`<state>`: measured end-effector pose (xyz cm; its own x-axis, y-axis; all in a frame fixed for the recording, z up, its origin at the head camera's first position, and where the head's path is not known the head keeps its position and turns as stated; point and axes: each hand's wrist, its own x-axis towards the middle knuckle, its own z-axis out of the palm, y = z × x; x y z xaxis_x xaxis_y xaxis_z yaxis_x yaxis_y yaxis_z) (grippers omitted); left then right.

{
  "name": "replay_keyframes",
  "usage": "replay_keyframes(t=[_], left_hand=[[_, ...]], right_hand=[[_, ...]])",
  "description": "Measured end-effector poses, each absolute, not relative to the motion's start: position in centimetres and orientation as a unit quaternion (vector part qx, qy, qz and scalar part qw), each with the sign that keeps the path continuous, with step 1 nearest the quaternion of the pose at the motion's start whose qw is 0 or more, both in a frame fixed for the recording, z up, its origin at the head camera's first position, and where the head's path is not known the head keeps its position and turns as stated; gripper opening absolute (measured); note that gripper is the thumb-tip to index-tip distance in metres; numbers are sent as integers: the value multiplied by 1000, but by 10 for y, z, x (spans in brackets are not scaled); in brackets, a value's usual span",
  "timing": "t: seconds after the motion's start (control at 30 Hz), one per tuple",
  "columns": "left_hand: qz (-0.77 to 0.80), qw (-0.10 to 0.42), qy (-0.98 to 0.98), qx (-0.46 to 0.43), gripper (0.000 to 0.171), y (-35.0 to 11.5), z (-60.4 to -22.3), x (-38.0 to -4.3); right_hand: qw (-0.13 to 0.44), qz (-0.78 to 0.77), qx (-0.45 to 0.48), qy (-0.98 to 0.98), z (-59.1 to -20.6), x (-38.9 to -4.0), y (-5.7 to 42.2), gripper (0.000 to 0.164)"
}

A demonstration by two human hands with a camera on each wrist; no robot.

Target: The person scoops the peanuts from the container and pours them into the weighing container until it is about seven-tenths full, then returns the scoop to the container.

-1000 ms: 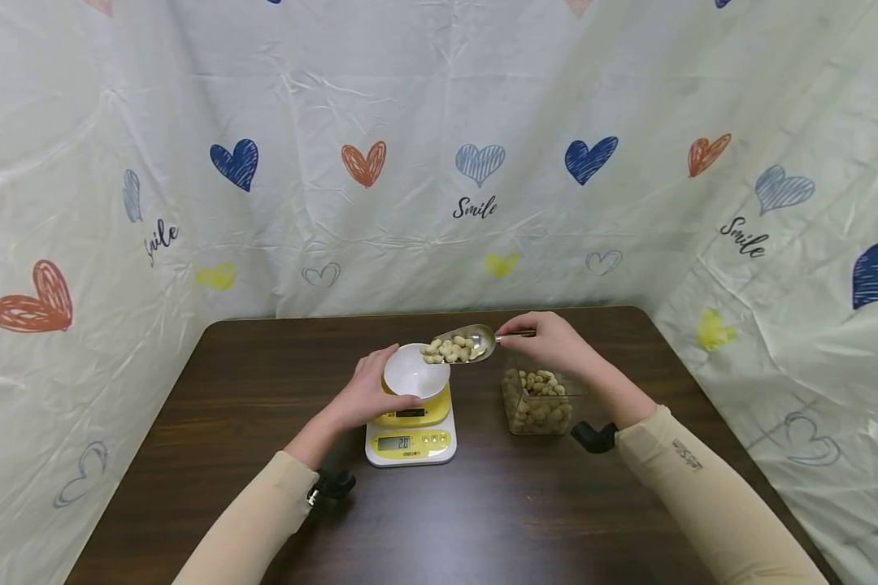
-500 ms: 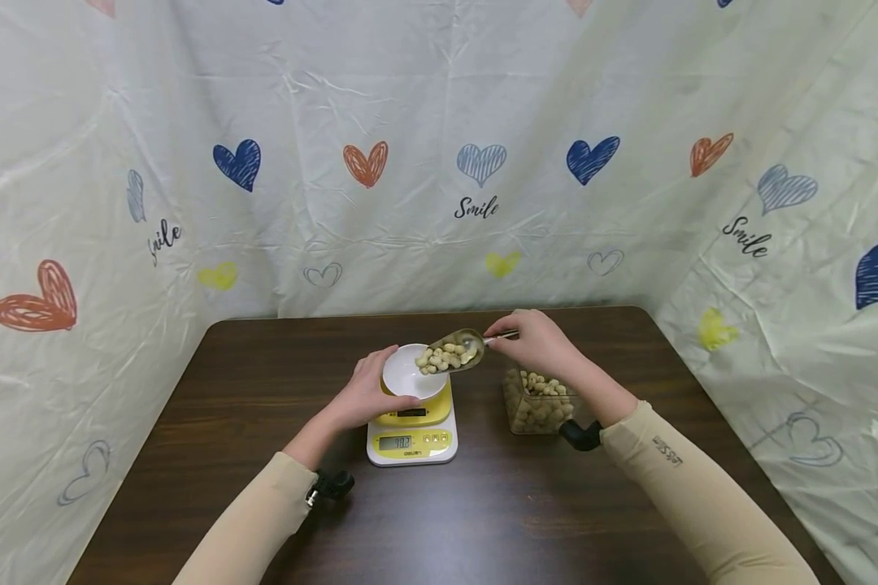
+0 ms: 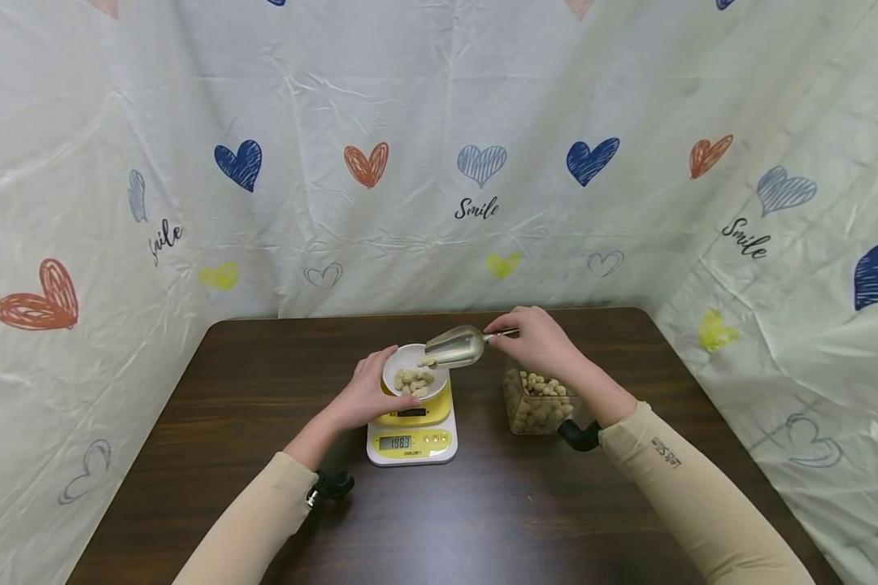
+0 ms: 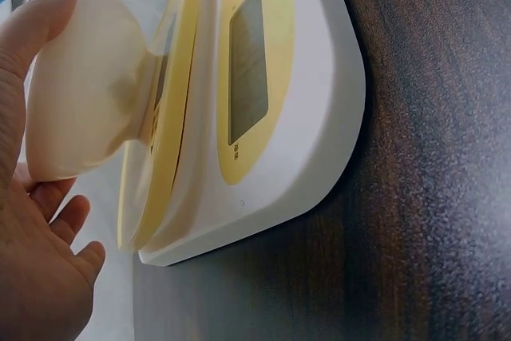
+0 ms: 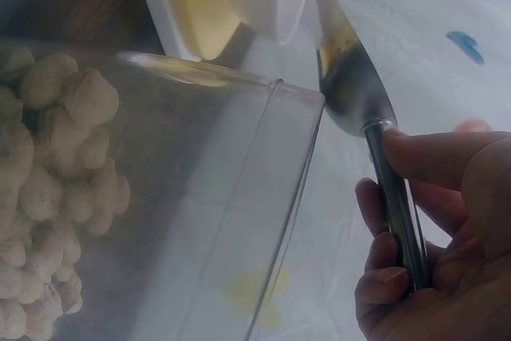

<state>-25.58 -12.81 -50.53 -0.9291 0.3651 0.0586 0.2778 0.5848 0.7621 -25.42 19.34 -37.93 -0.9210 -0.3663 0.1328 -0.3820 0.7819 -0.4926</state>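
A white bowl (image 3: 408, 357) stands on the platform of a yellow and white kitchen scale (image 3: 435, 448). Peanuts in their shells (image 3: 413, 382) lie in the bowl. My left hand (image 3: 366, 392) grips the bowl's side, its thumb at the near rim; in the left wrist view the hand (image 4: 36, 245) curves round the bowl (image 4: 88, 77). Over the bowl's right rim, my right hand (image 3: 532, 337) holds a metal scoop (image 3: 455, 348) tipped down, a few peanuts at its lip. The right wrist view shows the fingers of the right hand (image 5: 463, 213) wrapped round the scoop's handle (image 5: 395, 205).
A clear plastic box (image 3: 515, 421) part full of peanuts (image 3: 545, 388) sits right of the scale, below my right forearm. All stands on a dark wooden table (image 3: 263, 357). A white curtain (image 3: 410, 268) printed with hearts hangs behind and at the sides.
The scoop has moved left over the bowl and turned over, so its peanuts have dropped into the bowl. The scale's reading has risen. My left hand has stayed in place.
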Motion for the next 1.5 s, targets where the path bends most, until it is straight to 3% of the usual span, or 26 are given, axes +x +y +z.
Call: replay_keyframes(t=[0.67, 0.83, 1.1, 1.3, 1.5], left_hand=[[423, 54, 886, 179, 117, -124, -504, -256], [418, 63, 888, 182, 126, -124, -501, -253], [429, 10, 879, 210, 126, -115, -479, -245], [442, 2, 856, 269, 119, -93, -456, -230], [457, 42, 839, 293, 114, -58, -451, -219]], right_hand=[[43, 289, 176, -940, -374, -247, 211, 22], [47, 307, 161, -937, -370, -244, 226, 24], [57, 320, 146, -934, -361, -234, 264, 29], [101, 315, 180, -926, -358, -230, 287, 23], [159, 295, 197, -921, -352, -227, 306, 20]])
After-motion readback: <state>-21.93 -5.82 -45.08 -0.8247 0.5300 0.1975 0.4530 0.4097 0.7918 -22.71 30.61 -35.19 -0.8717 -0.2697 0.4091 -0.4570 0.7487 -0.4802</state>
